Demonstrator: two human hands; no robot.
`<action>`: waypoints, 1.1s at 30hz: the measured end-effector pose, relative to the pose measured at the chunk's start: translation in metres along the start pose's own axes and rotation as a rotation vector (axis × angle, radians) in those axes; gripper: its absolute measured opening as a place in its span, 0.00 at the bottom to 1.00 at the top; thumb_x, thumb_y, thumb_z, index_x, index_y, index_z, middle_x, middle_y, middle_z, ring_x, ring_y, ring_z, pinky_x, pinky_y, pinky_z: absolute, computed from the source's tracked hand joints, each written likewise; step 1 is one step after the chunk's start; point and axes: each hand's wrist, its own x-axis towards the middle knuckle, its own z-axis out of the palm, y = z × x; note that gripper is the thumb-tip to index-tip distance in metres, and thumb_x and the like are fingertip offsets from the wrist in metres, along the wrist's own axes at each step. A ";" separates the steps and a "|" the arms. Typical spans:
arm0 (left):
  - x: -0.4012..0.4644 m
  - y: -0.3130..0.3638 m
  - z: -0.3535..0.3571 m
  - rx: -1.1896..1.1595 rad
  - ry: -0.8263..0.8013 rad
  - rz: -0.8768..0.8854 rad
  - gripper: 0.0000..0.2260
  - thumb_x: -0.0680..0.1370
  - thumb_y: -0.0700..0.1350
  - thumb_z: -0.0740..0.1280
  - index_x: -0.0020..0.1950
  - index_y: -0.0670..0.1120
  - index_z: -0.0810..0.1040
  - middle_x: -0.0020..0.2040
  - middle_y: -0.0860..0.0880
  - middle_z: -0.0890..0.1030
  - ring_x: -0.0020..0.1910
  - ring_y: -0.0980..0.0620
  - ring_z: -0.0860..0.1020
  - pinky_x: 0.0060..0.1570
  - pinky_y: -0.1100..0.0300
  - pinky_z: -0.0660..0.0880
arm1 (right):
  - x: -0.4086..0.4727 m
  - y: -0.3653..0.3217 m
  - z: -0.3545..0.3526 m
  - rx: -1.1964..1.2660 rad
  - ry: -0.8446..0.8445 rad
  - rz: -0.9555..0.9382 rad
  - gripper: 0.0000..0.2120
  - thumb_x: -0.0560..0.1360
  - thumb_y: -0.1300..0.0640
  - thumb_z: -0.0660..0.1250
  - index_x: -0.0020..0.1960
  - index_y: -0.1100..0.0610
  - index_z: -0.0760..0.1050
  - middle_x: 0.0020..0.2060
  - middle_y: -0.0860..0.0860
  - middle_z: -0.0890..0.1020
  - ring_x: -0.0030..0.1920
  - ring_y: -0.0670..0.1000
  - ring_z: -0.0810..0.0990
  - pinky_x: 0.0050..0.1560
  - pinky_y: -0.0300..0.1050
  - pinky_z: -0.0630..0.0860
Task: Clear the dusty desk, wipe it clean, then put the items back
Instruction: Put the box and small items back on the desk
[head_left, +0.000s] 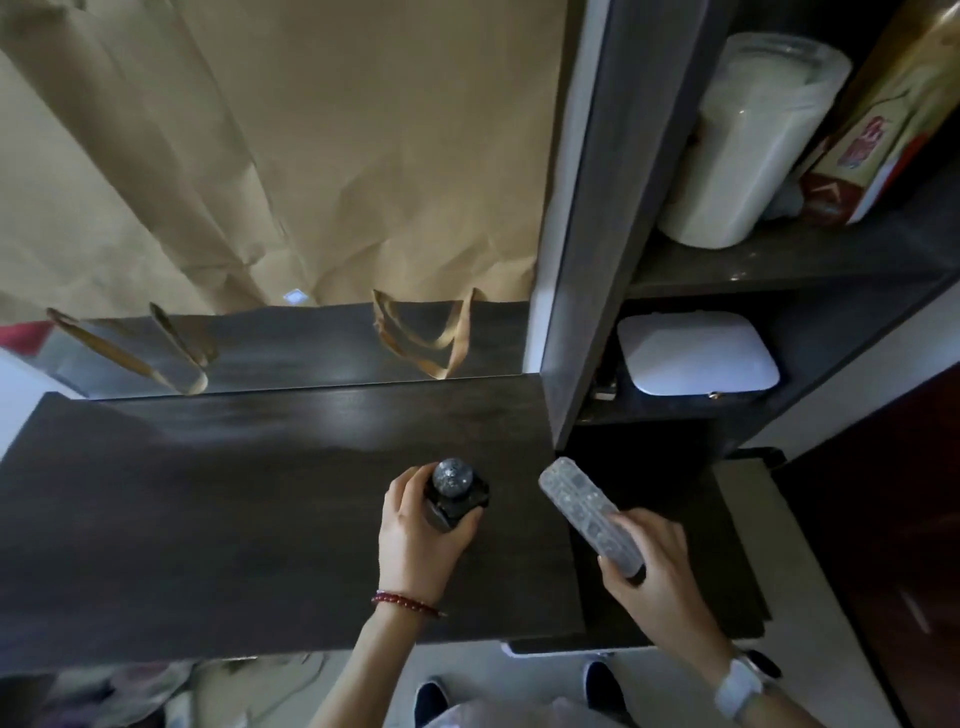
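Note:
The dark wooden desk (234, 493) fills the middle of the view. My left hand (415, 535) grips a small black stand (460, 501) with a speckled grey ball (453, 475) on top; it sits on the desk's right part. My right hand (649, 561) holds a grey remote control (587, 514) by its lower end, above the desk's right edge, its top pointing away to the left.
Large brown paper bags (311, 156) with handles lean behind the desk. A shelf unit (582, 234) stands at the right, holding a white jar (753, 140), a red-and-gold package (893, 119) and a white flat box (696, 353). My shoes (431, 699) show below.

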 end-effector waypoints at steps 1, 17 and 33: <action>0.005 -0.009 -0.013 0.000 -0.004 0.003 0.24 0.60 0.40 0.79 0.54 0.42 0.77 0.52 0.46 0.77 0.52 0.45 0.77 0.55 0.55 0.73 | -0.002 -0.013 0.013 -0.001 0.004 0.017 0.23 0.63 0.64 0.76 0.57 0.59 0.75 0.53 0.55 0.76 0.54 0.50 0.68 0.49 0.41 0.70; 0.039 -0.113 -0.149 0.076 0.216 -0.211 0.23 0.62 0.40 0.77 0.55 0.42 0.76 0.53 0.46 0.75 0.53 0.43 0.76 0.57 0.49 0.73 | 0.082 -0.168 0.139 0.101 -0.168 -0.223 0.18 0.67 0.63 0.72 0.56 0.60 0.75 0.53 0.57 0.75 0.54 0.56 0.70 0.55 0.44 0.68; 0.165 -0.301 -0.298 0.085 0.289 -0.470 0.25 0.64 0.43 0.76 0.58 0.44 0.74 0.60 0.45 0.72 0.59 0.49 0.71 0.56 0.64 0.65 | 0.130 -0.327 0.267 0.040 -0.252 -0.235 0.20 0.65 0.65 0.73 0.57 0.60 0.76 0.53 0.56 0.75 0.54 0.56 0.71 0.53 0.43 0.69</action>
